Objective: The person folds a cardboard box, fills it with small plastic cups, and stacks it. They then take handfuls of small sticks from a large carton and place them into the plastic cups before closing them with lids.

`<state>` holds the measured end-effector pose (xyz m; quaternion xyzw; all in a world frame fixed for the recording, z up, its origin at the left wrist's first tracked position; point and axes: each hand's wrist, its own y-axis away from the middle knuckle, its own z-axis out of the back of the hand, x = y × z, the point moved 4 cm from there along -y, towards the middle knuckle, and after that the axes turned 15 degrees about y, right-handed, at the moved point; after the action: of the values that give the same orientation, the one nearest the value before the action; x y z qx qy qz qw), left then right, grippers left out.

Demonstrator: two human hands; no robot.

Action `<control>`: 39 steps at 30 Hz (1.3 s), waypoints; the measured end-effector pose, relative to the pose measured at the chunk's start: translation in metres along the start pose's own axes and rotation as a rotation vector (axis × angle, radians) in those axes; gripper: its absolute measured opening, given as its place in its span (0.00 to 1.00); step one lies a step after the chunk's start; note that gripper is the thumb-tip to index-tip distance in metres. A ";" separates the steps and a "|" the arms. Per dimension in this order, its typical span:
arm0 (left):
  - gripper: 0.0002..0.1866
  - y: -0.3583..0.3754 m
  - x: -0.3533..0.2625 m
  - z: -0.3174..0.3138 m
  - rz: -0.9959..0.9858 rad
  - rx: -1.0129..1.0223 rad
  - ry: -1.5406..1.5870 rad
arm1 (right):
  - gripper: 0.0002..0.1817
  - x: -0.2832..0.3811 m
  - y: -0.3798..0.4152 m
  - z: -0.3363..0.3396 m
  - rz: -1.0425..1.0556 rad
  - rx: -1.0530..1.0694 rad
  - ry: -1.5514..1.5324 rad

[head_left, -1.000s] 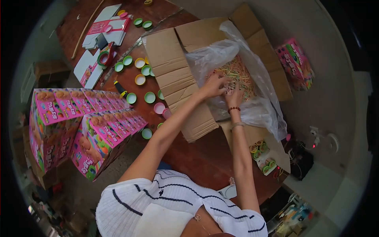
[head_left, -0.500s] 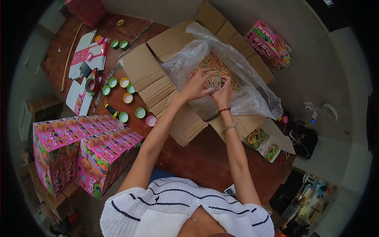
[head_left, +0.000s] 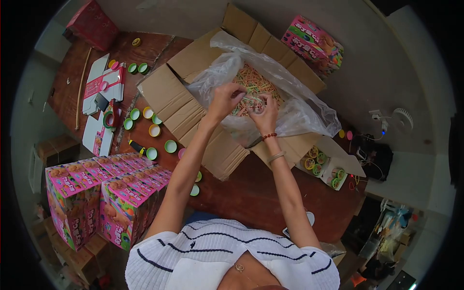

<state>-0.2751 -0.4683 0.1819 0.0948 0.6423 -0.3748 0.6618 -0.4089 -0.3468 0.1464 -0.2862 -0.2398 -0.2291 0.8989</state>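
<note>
My right hand (head_left: pixel 264 116) holds a small clear cup (head_left: pixel 254 103) with colourful little sticks in it, above an open cardboard box (head_left: pixel 181 105). Beside the cup is my left hand (head_left: pixel 225 100), its fingertips pinched together at the cup's left edge; what they hold is too small to name. Clear plastic (head_left: pixel 220 67) lines the box, and a heap of thin coloured sticks (head_left: pixel 256 79) lies inside it.
Round green, yellow and pink lids (head_left: pixel 170 146) are scattered left of the box. Pink printed cartons (head_left: pixel 121 212) stand at the lower left. A small box holds filled cups (head_left: pixel 316 169) at the right. Near the lids lies a yellow-black cutter (head_left: pixel 137 147).
My left hand has moved a little away from the cup, its fingers now pinched. The cup in my right hand has shifted slightly left and down, and the whole view has shifted.
</note>
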 end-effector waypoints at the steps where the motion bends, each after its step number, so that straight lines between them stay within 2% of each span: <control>1: 0.09 0.001 -0.009 -0.004 -0.038 0.089 -0.023 | 0.32 -0.001 0.001 -0.001 -0.005 0.001 0.020; 5: 0.08 0.012 -0.007 -0.023 -0.106 0.208 -0.208 | 0.33 0.001 0.003 -0.002 -0.082 -0.004 0.030; 7: 0.08 0.010 -0.005 -0.023 0.072 0.154 0.048 | 0.33 0.004 0.004 -0.003 -0.037 -0.049 0.051; 11: 0.08 0.003 -0.001 -0.009 -0.043 0.125 -0.093 | 0.33 -0.001 0.005 -0.004 -0.054 -0.044 0.050; 13: 0.09 0.008 0.000 -0.012 -0.073 0.227 -0.250 | 0.33 -0.002 0.009 -0.005 -0.117 -0.077 0.075; 17: 0.10 0.010 -0.005 -0.020 -0.059 0.305 -0.159 | 0.33 0.006 0.009 -0.005 -0.115 -0.073 0.093; 19: 0.10 0.009 -0.010 -0.008 0.024 0.037 0.028 | 0.33 0.010 0.006 0.004 -0.106 -0.116 -0.002; 20: 0.10 0.008 -0.013 -0.006 0.022 0.052 0.031 | 0.33 0.008 0.006 0.005 -0.118 -0.126 0.003; 22: 0.10 0.005 -0.010 0.012 0.086 -0.042 -0.174 | 0.33 -0.004 0.007 0.001 -0.195 -0.085 -0.064; 23: 0.18 0.011 0.015 0.016 0.141 0.049 -0.386 | 0.33 -0.002 0.008 0.004 -0.194 -0.097 -0.043; 24: 0.18 0.011 0.008 0.010 0.133 0.076 -0.380 | 0.33 -0.003 0.008 0.001 -0.177 -0.103 -0.038; 26: 0.25 0.015 -0.016 -0.010 -0.008 0.120 -0.396 | 0.29 0.007 0.009 0.005 -0.145 -0.153 -0.043; 27: 0.28 0.022 -0.035 -0.025 -0.038 0.310 -0.278 | 0.28 0.018 0.014 0.010 -0.131 -0.184 -0.014; 28: 0.28 0.029 -0.049 -0.037 -0.053 0.395 -0.240 | 0.27 0.024 0.019 0.020 -0.123 -0.217 0.025; 30: 0.29 0.052 -0.079 -0.060 -0.200 0.523 -0.433 | 0.27 0.035 0.044 0.057 -0.183 -0.207 -0.108; 32: 0.29 0.070 -0.135 -0.074 -0.258 0.584 -0.333 | 0.29 0.057 0.081 0.129 -0.244 -0.170 -0.215; 34: 0.27 0.094 -0.197 -0.097 -0.137 0.574 0.169 | 0.32 0.067 0.131 0.194 -0.348 -0.111 -0.313; 35: 0.24 0.110 -0.205 -0.109 -0.098 0.561 0.275 | 0.32 0.069 0.159 0.227 -0.374 -0.082 -0.339; 38: 0.16 0.153 -0.203 -0.174 0.003 0.665 0.416 | 0.36 0.025 0.256 0.289 -0.538 -0.054 -0.109; 39: 0.15 0.169 -0.193 -0.204 0.109 0.712 0.400 | 0.36 0.004 0.293 0.304 -0.618 -0.040 -0.011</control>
<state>-0.3094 -0.1537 0.2672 0.4227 0.5826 -0.5122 0.4686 -0.3356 0.0560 0.2495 -0.2187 -0.3157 -0.4948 0.7796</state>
